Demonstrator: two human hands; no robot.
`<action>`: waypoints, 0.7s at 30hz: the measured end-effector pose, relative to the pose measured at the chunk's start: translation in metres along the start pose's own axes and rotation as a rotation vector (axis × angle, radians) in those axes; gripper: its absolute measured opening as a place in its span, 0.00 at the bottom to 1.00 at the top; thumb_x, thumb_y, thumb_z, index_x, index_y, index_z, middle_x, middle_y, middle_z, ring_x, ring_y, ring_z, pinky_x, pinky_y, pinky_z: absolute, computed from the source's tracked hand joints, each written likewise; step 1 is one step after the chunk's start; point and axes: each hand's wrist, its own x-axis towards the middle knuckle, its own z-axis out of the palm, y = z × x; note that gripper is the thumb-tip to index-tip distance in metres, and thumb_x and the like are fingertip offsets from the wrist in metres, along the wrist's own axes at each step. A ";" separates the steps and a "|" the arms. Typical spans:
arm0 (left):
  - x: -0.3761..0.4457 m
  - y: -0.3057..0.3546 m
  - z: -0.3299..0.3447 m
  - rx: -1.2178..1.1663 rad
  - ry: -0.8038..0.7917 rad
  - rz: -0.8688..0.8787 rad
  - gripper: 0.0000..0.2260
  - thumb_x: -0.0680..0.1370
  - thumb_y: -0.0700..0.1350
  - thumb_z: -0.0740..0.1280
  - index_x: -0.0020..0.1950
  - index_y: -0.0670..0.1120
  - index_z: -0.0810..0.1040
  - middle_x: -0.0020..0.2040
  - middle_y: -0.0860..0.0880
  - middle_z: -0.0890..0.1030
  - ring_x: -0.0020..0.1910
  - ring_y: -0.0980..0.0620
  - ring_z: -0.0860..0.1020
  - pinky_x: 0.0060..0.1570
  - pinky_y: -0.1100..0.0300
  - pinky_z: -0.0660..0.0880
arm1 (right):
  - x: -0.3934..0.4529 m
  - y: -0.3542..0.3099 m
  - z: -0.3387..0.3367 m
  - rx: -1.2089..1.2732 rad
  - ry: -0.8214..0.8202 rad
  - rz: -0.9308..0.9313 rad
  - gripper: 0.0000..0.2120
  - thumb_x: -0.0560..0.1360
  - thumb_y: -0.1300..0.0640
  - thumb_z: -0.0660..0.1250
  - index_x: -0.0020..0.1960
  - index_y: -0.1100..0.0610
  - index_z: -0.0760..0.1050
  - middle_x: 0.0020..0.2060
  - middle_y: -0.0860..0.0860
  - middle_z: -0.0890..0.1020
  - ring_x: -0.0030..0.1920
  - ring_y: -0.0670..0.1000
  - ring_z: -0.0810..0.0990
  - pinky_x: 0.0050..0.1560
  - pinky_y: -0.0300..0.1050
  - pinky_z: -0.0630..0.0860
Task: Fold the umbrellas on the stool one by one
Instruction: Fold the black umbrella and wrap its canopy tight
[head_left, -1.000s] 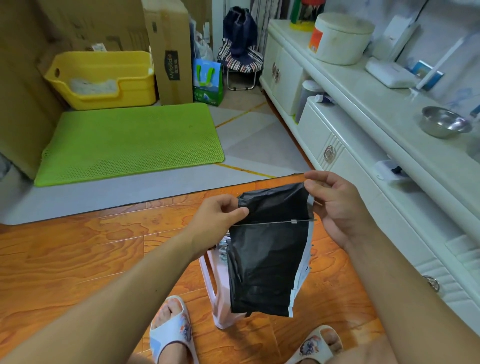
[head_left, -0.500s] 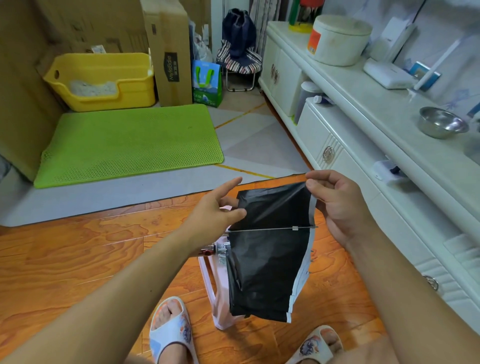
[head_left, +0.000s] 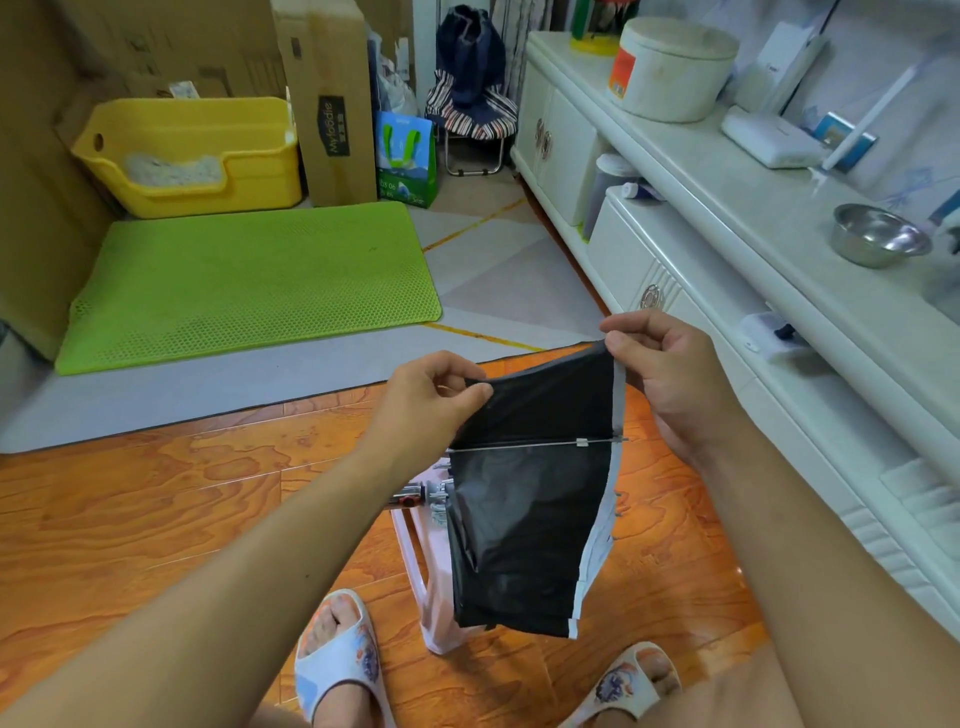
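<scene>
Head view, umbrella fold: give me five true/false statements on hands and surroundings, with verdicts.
1. Both hands pinch the top edge of the black umbrella canopy. True: left hand at the left corner, right hand at the right corner.
2. A metal rib crosses the canopy between the hands. True.
3. The umbrella lies flat on the green mat. False: it hangs from the hands above the pink stool.
4. The steel bowl sits on the floor. False: it sits on the white cabinet top.
5. The yellow tub stands beyond the green mat. True.
</scene>
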 end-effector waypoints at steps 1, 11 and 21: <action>0.001 0.000 0.001 0.025 0.011 0.010 0.04 0.77 0.39 0.74 0.44 0.47 0.83 0.32 0.49 0.73 0.31 0.55 0.70 0.34 0.63 0.68 | 0.000 0.001 0.000 -0.012 -0.024 0.004 0.06 0.80 0.56 0.69 0.55 0.51 0.84 0.50 0.53 0.86 0.56 0.54 0.84 0.62 0.60 0.79; 0.002 0.001 -0.002 0.085 0.029 0.013 0.04 0.77 0.39 0.74 0.51 0.45 0.84 0.31 0.53 0.75 0.25 0.62 0.70 0.31 0.70 0.67 | -0.002 -0.003 -0.004 -0.297 0.027 -0.120 0.07 0.76 0.56 0.75 0.53 0.49 0.85 0.42 0.46 0.83 0.45 0.43 0.81 0.51 0.36 0.76; -0.002 -0.002 -0.005 0.266 -0.034 0.166 0.09 0.76 0.41 0.74 0.43 0.56 0.82 0.50 0.52 0.76 0.51 0.50 0.78 0.56 0.56 0.73 | -0.007 -0.002 -0.009 -0.778 -0.324 -0.223 0.22 0.71 0.58 0.78 0.63 0.47 0.80 0.58 0.45 0.80 0.60 0.46 0.76 0.64 0.45 0.73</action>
